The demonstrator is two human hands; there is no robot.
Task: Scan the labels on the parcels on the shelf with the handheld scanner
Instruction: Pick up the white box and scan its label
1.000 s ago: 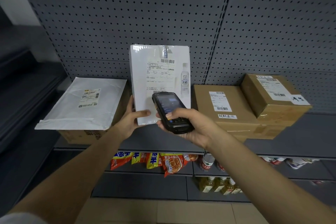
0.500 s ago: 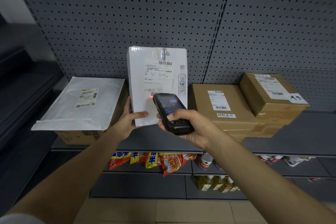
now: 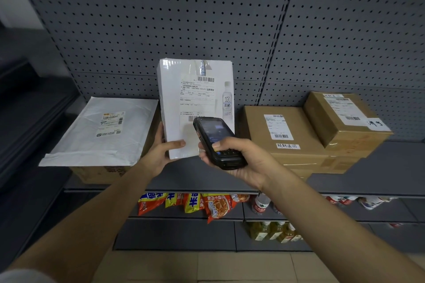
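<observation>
Gone since half a second back is the red dot that sat on the white parcel (image 3: 184, 108) beside the scanner's nose; its label now shows no light, and parcel and scanner sit where they were

My left hand (image 3: 161, 153) grips the lower left corner of that parcel, thumb curled across the front, fingers behind, holding it upright at the middle of the shelf (image 3: 368, 174) with its back toward the pegboard (image 3: 207, 18). My right hand (image 3: 239, 158) is wrapped round the one handheld scanner (image 3: 217, 142), thumb on its keypad; the head of the scanner covers the lower right of the parcel's label, just under the bottom barcode

Counting outward, I see five parcels on this shelf. One is the white one I hold. At the left end a flat white mailer bag (image 3: 101, 128) lies on a brown carton (image 3: 101, 173), label up. Toward the right end a large brown box (image 3: 285, 135) lies flat with a label on top, and a smaller brown box (image 3: 345, 119) sits tilted on its right part, also labelled

Below the front edge, on a lower shelf, hang snack bags (image 3: 195, 204); I cannot count them surely. Yellow bottles (image 3: 273, 232) stand lower still
</observation>
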